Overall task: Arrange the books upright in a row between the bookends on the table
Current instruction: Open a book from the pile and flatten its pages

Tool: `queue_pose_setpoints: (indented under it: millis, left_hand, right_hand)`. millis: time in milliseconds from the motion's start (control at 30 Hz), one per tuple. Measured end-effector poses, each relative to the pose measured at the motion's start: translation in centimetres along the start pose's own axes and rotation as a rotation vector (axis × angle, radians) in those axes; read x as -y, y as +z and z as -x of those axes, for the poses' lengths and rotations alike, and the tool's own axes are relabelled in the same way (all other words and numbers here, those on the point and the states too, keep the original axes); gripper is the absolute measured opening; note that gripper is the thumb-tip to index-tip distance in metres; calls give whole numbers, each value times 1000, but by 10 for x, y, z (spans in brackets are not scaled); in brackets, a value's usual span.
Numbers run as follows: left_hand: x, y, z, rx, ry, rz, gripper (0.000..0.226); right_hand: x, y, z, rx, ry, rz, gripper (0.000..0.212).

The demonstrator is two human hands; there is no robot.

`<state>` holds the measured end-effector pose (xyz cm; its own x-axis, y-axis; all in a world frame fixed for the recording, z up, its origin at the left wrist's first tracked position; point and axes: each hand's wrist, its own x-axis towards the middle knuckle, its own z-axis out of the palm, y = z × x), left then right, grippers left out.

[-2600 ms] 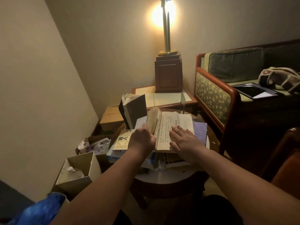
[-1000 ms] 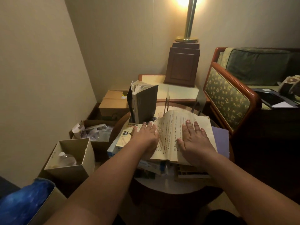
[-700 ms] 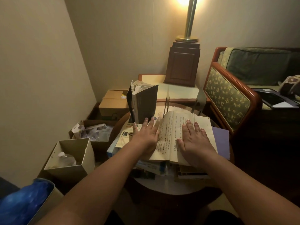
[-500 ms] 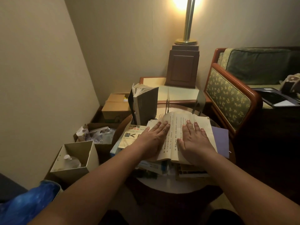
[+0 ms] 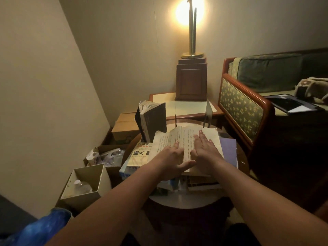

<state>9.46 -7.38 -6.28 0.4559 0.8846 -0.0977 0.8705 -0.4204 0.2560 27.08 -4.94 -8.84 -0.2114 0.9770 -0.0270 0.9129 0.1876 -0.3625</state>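
Note:
An old open book (image 5: 188, 137) with yellowed pages lies on top of a pile of flat books on the round table (image 5: 179, 199). My left hand (image 5: 172, 159) rests flat on its left page, thumb stretched toward the spine. My right hand (image 5: 205, 151) lies flat on the right page, fingers together. A dark book (image 5: 154, 119) stands upright behind and to the left, its pages fanned. Two thin metal bookends (image 5: 207, 114) stand behind the open book. A yellow book (image 5: 140, 155) and a purple book (image 5: 229, 150) lie flat underneath.
A lamp on a wooden pedestal (image 5: 191, 82) stands on the side table (image 5: 188, 107) behind. A sofa arm (image 5: 243, 107) is close on the right. Cardboard boxes (image 5: 125, 128) and an open box with a bottle (image 5: 85, 183) sit on the floor to the left.
My left hand has slid from the book's left edge onto the left page, toward the spine, and the raised pages have been pressed down. My right hand has stayed on the right page.

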Motion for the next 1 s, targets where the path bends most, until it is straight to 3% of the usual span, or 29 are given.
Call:
queue_pose_setpoints:
  millis: [133, 333, 567, 867, 1000]
  left_hand:
    - [-6, -2, -4, 25, -33, 2, 78]
    - [-24, 1, -21, -75, -115, 4, 72]
    - [-31, 4, -34, 95, -257, 83, 121]
    - [-45, -14, -25, 112, -282, 126, 86]
    - [-48, -30, -20, -80, -237, 289, 44]
  right_hand:
    - [-19, -2, 12, -27, -35, 47, 65]
    - [-41, -4, 28, 4, -26, -20, 63]
    - [-48, -6, 31, -5, -50, -51, 61]
    - [-48, -4, 34, -29, -57, -59, 58]
    - [-47, -2, 31, -27, -40, -1, 64]
